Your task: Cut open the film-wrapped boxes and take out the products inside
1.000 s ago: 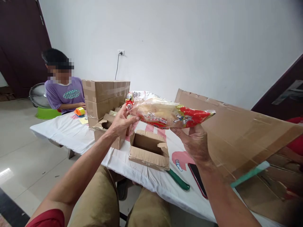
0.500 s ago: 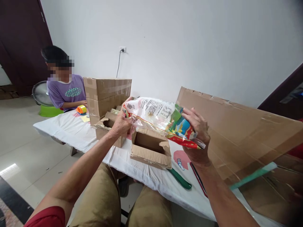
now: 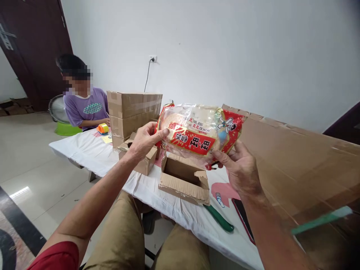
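Head camera showed both hands holding a snack bag (image 3: 199, 135) up in the centre of the frame, above the table. The left hand (image 3: 144, 141) gripped the bag's left end, thumb laid across the front and fingers behind; the right hand (image 3: 242, 168) pinched its lower right edge between thumb and fingers. The bag was clear plastic with red printed ends and a red banner across the middle, and pale round crackers showed through the clear part. It was turned upside down toward the camera: large white Chinese characters ran inverted along the red banner, a small cartoon figure sat near the upper right corner, and the finer print was too small to read.

Just below the bag, in the lower centre, an open cardboard box (image 3: 184, 180) stood on the white tablecloth (image 3: 92, 157) with its torn flaps folded out; what showed of its inside looked bare. A second, smaller open box (image 3: 146, 163) lay behind the left hand, its contents hidden. Left of centre, a stack of taped boxes (image 3: 134, 112) stood closed. A big flat sheet of cardboard (image 3: 295, 157) filled the right side. A green handle (image 3: 221, 221) and a dark phone (image 3: 244, 219) lay near the table's front edge. In the upper left, a person in a purple shirt (image 3: 84, 108) sat by an orange tape roll (image 3: 102, 128).
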A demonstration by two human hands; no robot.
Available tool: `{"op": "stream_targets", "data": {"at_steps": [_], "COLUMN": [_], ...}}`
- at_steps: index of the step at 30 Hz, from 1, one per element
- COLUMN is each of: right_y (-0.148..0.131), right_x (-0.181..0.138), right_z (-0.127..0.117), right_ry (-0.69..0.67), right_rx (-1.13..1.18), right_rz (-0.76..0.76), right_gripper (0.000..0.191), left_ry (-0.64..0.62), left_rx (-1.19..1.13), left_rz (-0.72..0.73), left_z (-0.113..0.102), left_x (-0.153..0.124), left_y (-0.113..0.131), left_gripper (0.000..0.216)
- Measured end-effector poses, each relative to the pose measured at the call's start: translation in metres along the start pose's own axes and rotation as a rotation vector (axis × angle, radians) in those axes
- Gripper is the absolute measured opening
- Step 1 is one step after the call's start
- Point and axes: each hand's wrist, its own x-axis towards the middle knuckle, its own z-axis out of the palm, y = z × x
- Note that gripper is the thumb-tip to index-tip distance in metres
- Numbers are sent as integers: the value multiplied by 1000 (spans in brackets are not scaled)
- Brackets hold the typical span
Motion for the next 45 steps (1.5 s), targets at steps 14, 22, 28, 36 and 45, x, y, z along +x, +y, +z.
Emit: {"op": "stream_targets", "data": {"at_steps": [14, 22, 28, 36, 45], "right_y": [55, 153, 196, 253, 267], "right_x": [-88, -199, -156, -114, -131], "right_z": [52, 129, 181, 213, 204], "right_ry": [-26, -318, -237, -133, -102], "right_rx": [-91, -96, -141, -73, -74], "right_rz": [28, 350, 274, 371, 380], "right_gripper": [45, 36, 38, 50, 47], "left_ry": [33, 138, 258, 589, 472], "left_rx": [328, 300, 384, 642, 873], "left_rz": [-26, -582, -544, -308, -130], "left_z": [-85, -167, -197, -175, -135], "left_x": [-95, -200, -159, -130, -160], "left_y": [-1, -79, -89, -177, -215], "left_gripper": [36, 47, 39, 72, 81]}}
